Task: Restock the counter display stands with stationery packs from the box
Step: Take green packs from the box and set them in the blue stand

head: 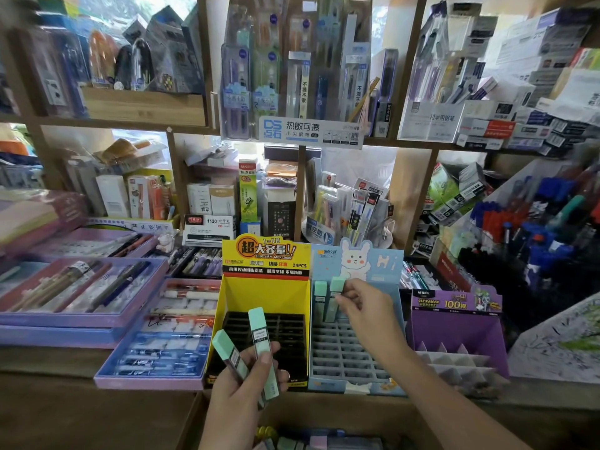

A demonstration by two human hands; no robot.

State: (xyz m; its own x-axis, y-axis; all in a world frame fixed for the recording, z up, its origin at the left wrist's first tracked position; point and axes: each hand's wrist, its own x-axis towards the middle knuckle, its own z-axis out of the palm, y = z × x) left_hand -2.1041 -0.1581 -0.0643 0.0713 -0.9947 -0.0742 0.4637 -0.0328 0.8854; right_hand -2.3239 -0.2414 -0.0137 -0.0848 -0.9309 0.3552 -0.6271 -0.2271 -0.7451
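Nearest, the box [311, 414] holds more packs. Above it the left hand [240, 381] grips two mint packs [264, 345], fanned apart. On the wooden counter [65, 401] a yellow stand [259, 297], a blue stand [354, 352] and a purple stand [454, 332] sit side by side. The right hand [360, 303] pinches a mint pack [334, 300] upright in the blue stand's back row. Lilac pen trays [81, 316] lie to the left, and crowded shelves [302, 190] rise behind.

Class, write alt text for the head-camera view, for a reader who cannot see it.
The right hand pinches a mint-green pack at the back row of the blue display stand, beside another pack standing there. The left hand holds two more packs before the yellow display stand; crowded stationery shelves rise behind.
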